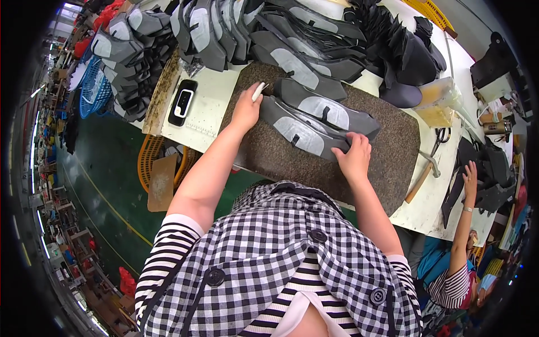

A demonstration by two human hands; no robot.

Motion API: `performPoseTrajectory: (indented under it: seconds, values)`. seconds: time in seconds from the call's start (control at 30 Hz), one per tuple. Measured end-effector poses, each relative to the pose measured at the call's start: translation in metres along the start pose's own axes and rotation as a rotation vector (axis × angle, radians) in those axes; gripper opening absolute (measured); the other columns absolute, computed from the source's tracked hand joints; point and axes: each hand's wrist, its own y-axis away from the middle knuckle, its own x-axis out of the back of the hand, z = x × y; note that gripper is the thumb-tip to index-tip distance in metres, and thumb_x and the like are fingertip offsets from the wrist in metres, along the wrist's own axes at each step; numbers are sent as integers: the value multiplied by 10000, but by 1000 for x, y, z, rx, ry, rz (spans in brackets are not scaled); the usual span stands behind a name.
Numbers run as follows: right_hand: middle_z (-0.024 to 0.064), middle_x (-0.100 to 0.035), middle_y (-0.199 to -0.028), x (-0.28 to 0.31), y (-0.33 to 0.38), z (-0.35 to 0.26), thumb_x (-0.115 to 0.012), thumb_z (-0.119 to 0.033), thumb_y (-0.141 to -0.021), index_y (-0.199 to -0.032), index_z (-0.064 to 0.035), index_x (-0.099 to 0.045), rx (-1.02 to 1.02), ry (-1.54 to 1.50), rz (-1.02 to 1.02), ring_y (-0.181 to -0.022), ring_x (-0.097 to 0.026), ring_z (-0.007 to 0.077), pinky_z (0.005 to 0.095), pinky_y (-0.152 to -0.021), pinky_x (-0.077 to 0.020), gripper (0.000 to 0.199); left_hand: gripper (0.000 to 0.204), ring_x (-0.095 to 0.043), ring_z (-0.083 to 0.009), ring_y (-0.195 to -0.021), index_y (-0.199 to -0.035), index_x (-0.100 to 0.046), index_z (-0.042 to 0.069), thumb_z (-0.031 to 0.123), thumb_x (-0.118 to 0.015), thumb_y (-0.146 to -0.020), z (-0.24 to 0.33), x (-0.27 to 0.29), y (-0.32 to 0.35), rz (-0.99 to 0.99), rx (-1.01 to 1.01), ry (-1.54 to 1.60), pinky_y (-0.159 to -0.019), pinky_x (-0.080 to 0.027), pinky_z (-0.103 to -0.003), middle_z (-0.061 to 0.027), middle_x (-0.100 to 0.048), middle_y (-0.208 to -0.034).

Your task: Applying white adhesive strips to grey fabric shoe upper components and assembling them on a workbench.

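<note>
Two dark grey shoe upper pieces lie side by side on a speckled brown board (pixel 387 151). Each has a pale grey patch and a small black tab; one is the nearer upper (pixel 286 130), the other the farther upper (pixel 337 108). My left hand (pixel 247 109) is closed round a slim white pen-like tool (pixel 258 91), its tip pointing toward the left ends of the uppers. At the right end of the nearer upper, my right hand (pixel 355 156) grips the edge between thumb and fingers.
Stacks of similar uppers (pixel 213 28) crowd the table's far side. A black device (pixel 182 103) lies left; a hammer (pixel 424 178) and scissors (pixel 441 137) lie right. An orange basket (pixel 149 163) stands below left. At right, a co-worker's hand (pixel 470 178) reaches by dark pieces.
</note>
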Motion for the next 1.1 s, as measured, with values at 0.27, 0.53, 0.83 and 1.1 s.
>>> performPoseTrajectory:
  seconds: [0.27,0.53,0.83,1.1]
  values:
    - [63,-490,-859,52,1,42,-740,12,-702,-988,-90,-581,-70,-357,-363,-735,-518,225,351,-732,-458,343,360,-598,-174,-860,-1203,-537,20,222,-616,-915,37,40,19,-747,331,90,-741,-497,-320,-111,-628,-988]
    - [158,-481,-1312,75,-62,9,-822,-140,-661,-1223,-120,-551,260,-72,-230,-1238,-457,361,427,-1021,-398,624,233,-582,-250,-770,-947,-636,50,253,-698,-851,55,28,-39,-341,38,34,-686,-453,-368,-98,-594,-835]
    - [93,-465,-1343,-22,-42,-52,-807,-297,-658,-1333,-175,-500,578,188,-378,-1379,-299,358,691,-1078,-170,752,230,-583,-277,-951,-979,-650,115,90,-654,-750,115,-22,-95,-333,-700,-536,-745,-530,-395,-58,-571,-1005]
    - [57,-480,-1328,55,-84,21,-791,-226,-643,-1306,-135,-500,507,392,-354,-1374,-334,293,581,-1112,-192,730,275,-587,-288,-917,-941,-648,99,-42,-564,-719,103,15,-95,-282,-726,-384,-781,-492,-383,-65,-582,-895]
